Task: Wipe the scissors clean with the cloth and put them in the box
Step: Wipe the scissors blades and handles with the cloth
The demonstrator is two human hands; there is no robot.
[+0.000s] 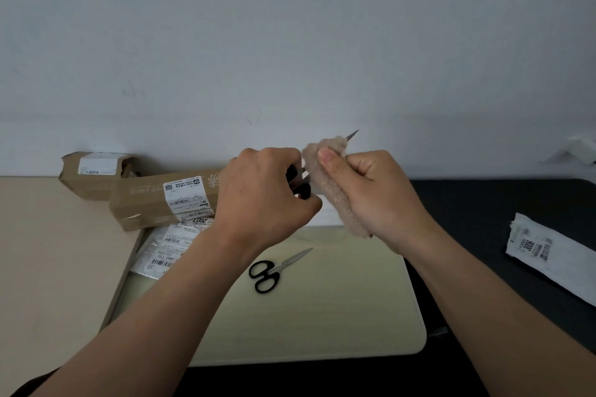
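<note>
Fingers (303,205) of the left hand (258,193) curl round the black handles of the held scissors (298,185), raised above the counter (48,251). The right hand (380,196) pinches a beige fleecy cloth (335,200) round the blades, with only the tip showing past it. Below, second scissors (274,269) lie flat on a pale mat (322,316). To the left, a long cardboard box (145,203), its label too small to read, touches white mailers (164,251) marked "2007" and "P802". On the right, a white packet (548,255) reads "3006".
</note>
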